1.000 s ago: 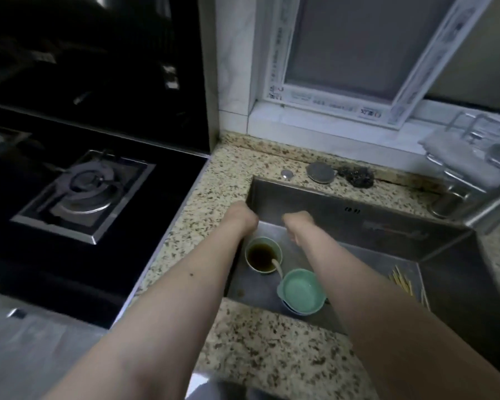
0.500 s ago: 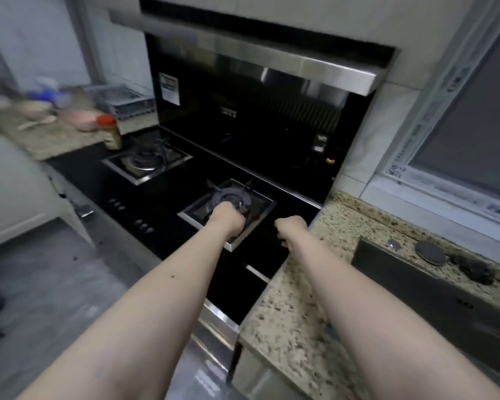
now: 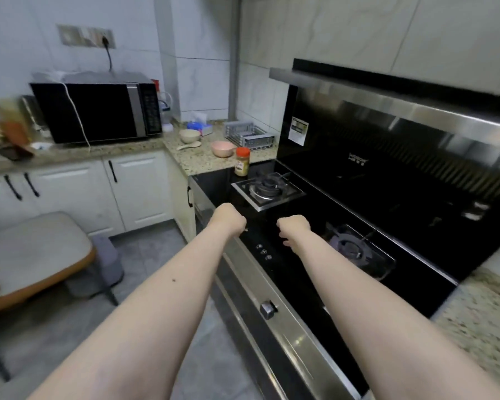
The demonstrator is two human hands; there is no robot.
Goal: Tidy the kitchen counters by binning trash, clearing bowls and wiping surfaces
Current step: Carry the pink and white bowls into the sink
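Note:
My left hand (image 3: 228, 217) and my right hand (image 3: 293, 226) hang over the front of the black stove (image 3: 274, 235), wrists bent down. Their fingers point down and are mostly hidden; neither holds anything I can see. On the granite corner counter (image 3: 205, 163) beyond them stand a pink bowl (image 3: 222, 148), a beige bowl (image 3: 189, 135) and a pale spoon (image 3: 188, 145). A red-lidded spice jar (image 3: 242, 161) stands at the counter's edge beside the far burner (image 3: 267, 187).
A microwave (image 3: 98, 111), a blue tissue pack (image 3: 199, 127) and a metal rack (image 3: 248, 136) sit at the back of the counter. A cushioned chair (image 3: 32, 252) and a grey bin (image 3: 107, 264) stand on the floor at left. The near burner (image 3: 355, 249) lies right of my right hand.
My view has swung left from the sink with its bowls, across the stove, to the corner counter. Both hands keep the same bent-down pose and now hang over the stove's front.

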